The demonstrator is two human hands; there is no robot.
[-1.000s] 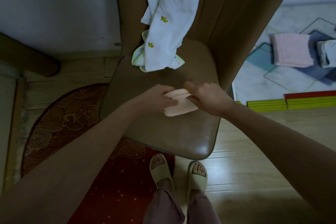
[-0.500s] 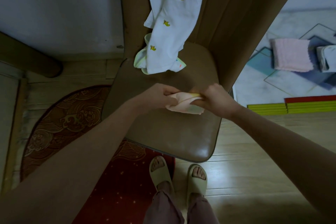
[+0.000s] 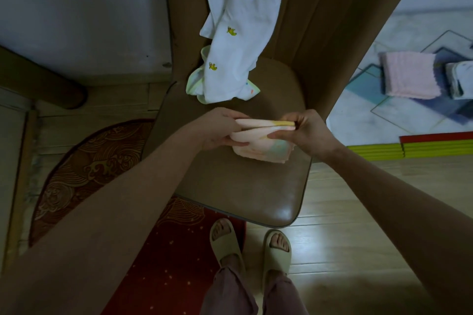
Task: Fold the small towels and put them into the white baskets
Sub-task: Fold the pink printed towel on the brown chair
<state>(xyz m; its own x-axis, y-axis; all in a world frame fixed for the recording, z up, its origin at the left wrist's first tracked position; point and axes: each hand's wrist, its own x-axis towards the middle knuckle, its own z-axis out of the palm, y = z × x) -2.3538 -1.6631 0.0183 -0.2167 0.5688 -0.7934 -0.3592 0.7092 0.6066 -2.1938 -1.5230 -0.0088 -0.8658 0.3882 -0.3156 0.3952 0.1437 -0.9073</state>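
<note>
A small pale pink towel (image 3: 261, 144) with faint coloured patches is held folded over the brown chair seat (image 3: 240, 186). My left hand (image 3: 217, 128) pinches its left end and my right hand (image 3: 299, 130) pinches its right end, where a yellow edge shows. The towel's upper fold is stretched between the two hands while its lower part hangs onto the seat. A folded pink towel (image 3: 409, 78) and a white towel (image 3: 460, 79) lie on the mat at the far right. No white basket is in view.
A white cloth with banana prints (image 3: 238, 41) hangs over the chair back onto the seat. A red patterned rug (image 3: 84, 174) lies to the left. My feet in pale slippers (image 3: 250, 245) stand before the chair. Yellow and red strips (image 3: 414, 146) edge the mat.
The towel was lying flat on the seat under both hands; it is now lifted and stretched between them, folded over.
</note>
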